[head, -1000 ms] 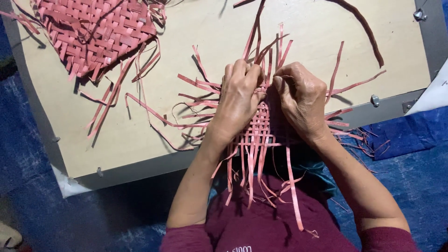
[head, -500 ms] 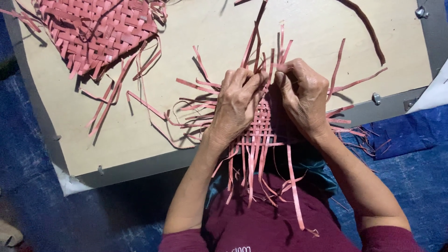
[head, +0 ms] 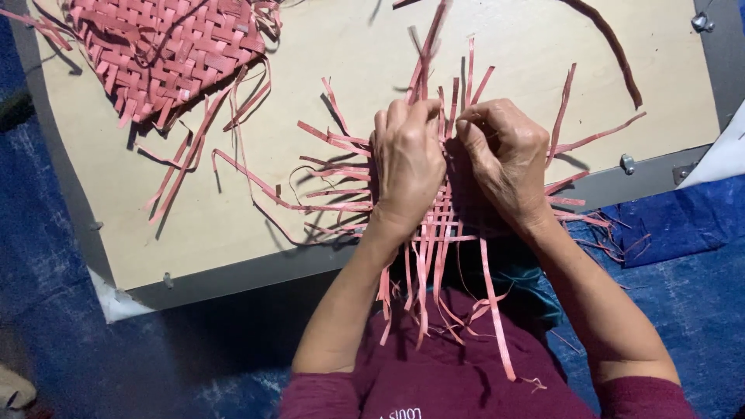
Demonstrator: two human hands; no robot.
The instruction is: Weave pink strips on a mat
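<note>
From my remote seat I see both hands set close together over a half-woven pink strip mat (head: pixel 442 221); it lies at the near edge of the pale wooden board (head: pixel 194 225), its loose ends fanning out on all sides and some hanging over the edge toward the maroon shirt (head: pixel 466 380); the left hand (head: pixel 407 167) lies knuckles-up on the weave, fingers curled down tight onto the strips at its far side; the right hand (head: pixel 504 159) sits just beside it, thumb and fingers pinched narrow on an upright strip between the two hands; a finished woven pink mat (head: pixel 167 50) rests well apart at the board's far left corner, its tails trailing loose; a dark curved strip (head: pixel 613 50) lies at the far right; blue tarp (head: pixel 667 271) spreads beneath the board.
</note>
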